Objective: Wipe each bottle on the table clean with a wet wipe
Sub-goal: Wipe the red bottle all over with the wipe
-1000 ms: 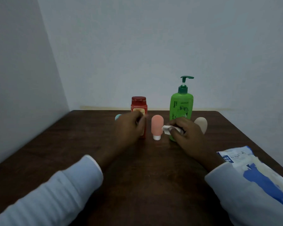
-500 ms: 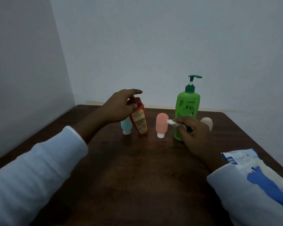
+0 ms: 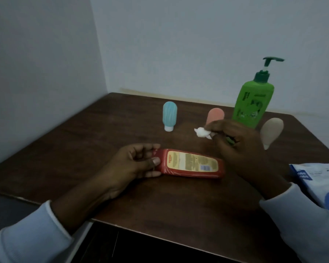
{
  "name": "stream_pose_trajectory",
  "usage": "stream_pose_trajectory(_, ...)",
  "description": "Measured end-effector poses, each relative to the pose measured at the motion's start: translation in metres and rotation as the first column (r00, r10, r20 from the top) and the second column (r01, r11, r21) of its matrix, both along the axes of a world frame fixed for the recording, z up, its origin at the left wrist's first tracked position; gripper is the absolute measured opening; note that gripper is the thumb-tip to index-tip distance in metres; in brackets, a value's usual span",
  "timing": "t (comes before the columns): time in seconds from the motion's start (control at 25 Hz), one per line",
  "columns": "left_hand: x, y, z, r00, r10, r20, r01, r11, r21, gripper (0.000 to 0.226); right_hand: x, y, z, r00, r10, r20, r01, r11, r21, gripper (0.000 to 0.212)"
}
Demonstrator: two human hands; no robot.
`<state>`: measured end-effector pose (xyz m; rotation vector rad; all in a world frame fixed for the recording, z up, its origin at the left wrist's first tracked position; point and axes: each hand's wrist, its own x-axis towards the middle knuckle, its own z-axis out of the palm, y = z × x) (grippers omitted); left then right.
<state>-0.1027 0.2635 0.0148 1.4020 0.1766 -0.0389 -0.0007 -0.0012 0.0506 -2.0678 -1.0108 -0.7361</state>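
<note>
Head view, both hands over the dark wooden table (image 3: pixel 84 149).

**Left hand.** Your left hand (image 3: pixel 133 166) is closed around the cap end of the red bottle (image 3: pixel 192 165), with the thumb on top and the fingers curled beneath. The bottle lies on its side near the middle of the table, cap to the left and base to the right, its yellow label facing up. You cannot tell from this view whether it rests on the wood or is held just above it.

**Right hand.** Your right hand (image 3: pixel 241 149) pinches a crumpled white wet wipe (image 3: pixel 202 132) between thumb and fingertips. The wipe is above and apart from the red bottle, toward the far edge. The base of the red bottle ends just beside this hand; contact cannot be judged.

**Other bottles.** Four stand upright in a row toward the far edge:
- a blue bottle (image 3: pixel 170 116), cap down, nearest the far left corner;
- a pink bottle (image 3: pixel 215 115), partly hidden behind the right hand's fingers;
- a green pump bottle (image 3: pixel 253 105), the tallest;
- a beige bottle (image 3: pixel 272 131), closest to the right edge.

**Also shown.** A white and blue wipe packet (image 3: pixel 319 179) lies at the right edge, beside your right sleeve (image 3: pixel 300 224).
</note>
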Motion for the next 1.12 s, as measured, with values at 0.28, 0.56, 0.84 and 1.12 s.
stream_pose_trajectory(0.28,-0.001,0.010,-0.012,0.991,-0.113,0.077,0.092,0.969,0.229,0.068,-0.024,0.036,-0.014,0.973,0.226,0.051,-0.184,0.886,-0.426,0.035)
stream_pose_trajectory(0.56,-0.002,0.010,-0.015,0.985,-0.108,0.133,0.071,0.964,0.255,0.067,-0.014,0.043,-0.018,0.994,0.102,-0.026,-0.099,0.837,-0.538,0.038)
stream_pose_trajectory(0.84,-0.002,0.008,-0.013,0.985,-0.112,0.133,0.079,0.970,0.232,0.067,-0.024,0.048,-0.015,0.995,0.103,0.001,-0.080,0.777,-0.625,0.039)
stream_pose_trajectory(1.12,-0.002,0.006,-0.017,0.986,-0.097,0.135,0.068,0.976,0.206,0.067,-0.043,0.058,-0.024,0.965,0.253,0.075,-0.141,0.736,-0.663,0.046)
